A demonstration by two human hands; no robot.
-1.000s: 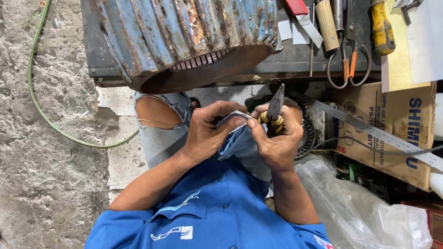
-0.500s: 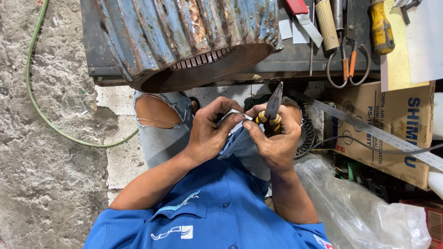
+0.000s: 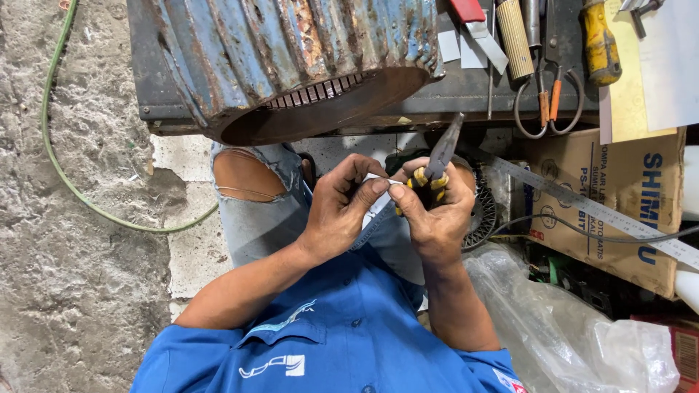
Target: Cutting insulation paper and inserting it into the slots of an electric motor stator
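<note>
left hand: fingers curled, thumb and forefinger pinching one end of a small pale strip; strip is right between both hands, held up over the lap so both hands can work it.
right hand: fingertips pinching the other end of the strip; palm also wrapped round the yellow-and-black grips of the pliers, nose pointing away from the hands, likely parked in the palm to stay ready.
what the strip is: too small to tell, paper or thin insulation.
motor housing: rusty blue ribbed shell, just beyond the left hand, lying on its side on the counter with the open slotted end facing the hands.
tools: scissors, red-handled knife, yellow-handled tool, all beyond the right hand, within reach.
steel ruler: right of the right hand, across a cardboard box.
green hose: on the floor, well left of the left hand.
</note>
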